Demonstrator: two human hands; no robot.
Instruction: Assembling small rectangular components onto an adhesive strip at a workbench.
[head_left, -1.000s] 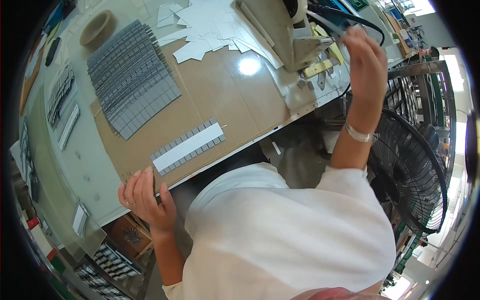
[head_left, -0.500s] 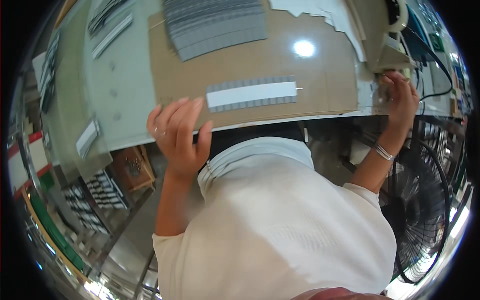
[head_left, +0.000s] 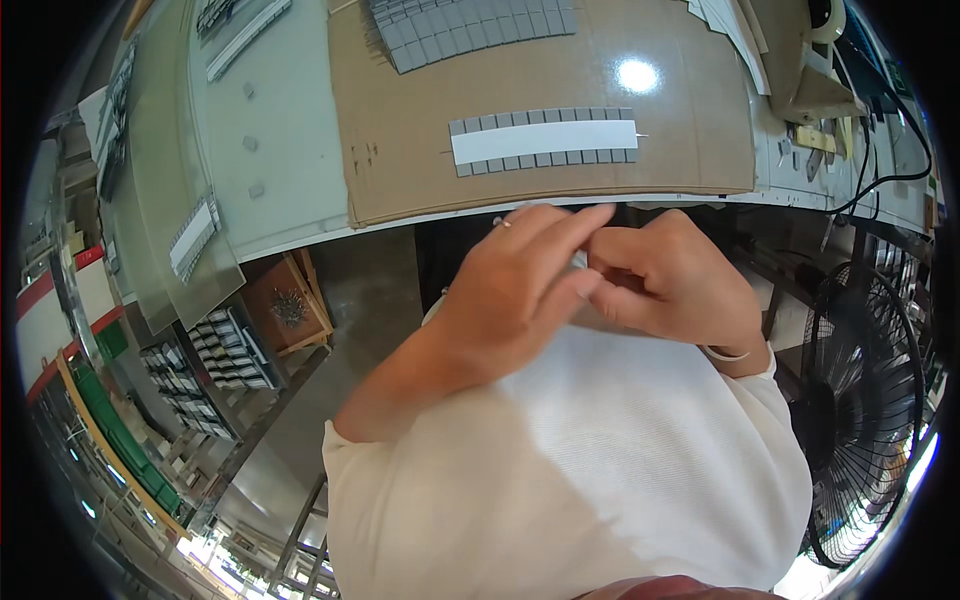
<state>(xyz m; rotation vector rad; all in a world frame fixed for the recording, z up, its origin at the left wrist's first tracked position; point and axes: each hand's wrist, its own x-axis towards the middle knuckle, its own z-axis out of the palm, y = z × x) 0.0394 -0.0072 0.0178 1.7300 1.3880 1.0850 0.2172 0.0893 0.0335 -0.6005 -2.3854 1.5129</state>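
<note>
My hands meet in front of my body, just below the table's front edge. My left hand (head_left: 515, 285) has its fingers stretched out, their tips close to my right hand (head_left: 680, 280). The right one is closed, thumb against curled fingers; whatever it may pinch is hidden. Beyond them on brown cardboard (head_left: 690, 140) lies a strip of grey tiles (head_left: 540, 117) with a white band (head_left: 545, 143) along its middle. A thin wire-like end shows at the strip's right side. Farther back is a stack of grey tile strips (head_left: 470, 35).
A pale machine base (head_left: 815, 95) with black cables (head_left: 895, 180) stands at the back right, near small tools (head_left: 815, 155). On the left are a glass sheet (head_left: 165, 150) and another strip (head_left: 195, 238). A black fan (head_left: 860, 410) stands low at right, a wooden box (head_left: 285, 310) lower left.
My right hand has come back from beside the machine and my left hand has moved right; they now meet before my body. The view has shifted, so the table sits higher.
</note>
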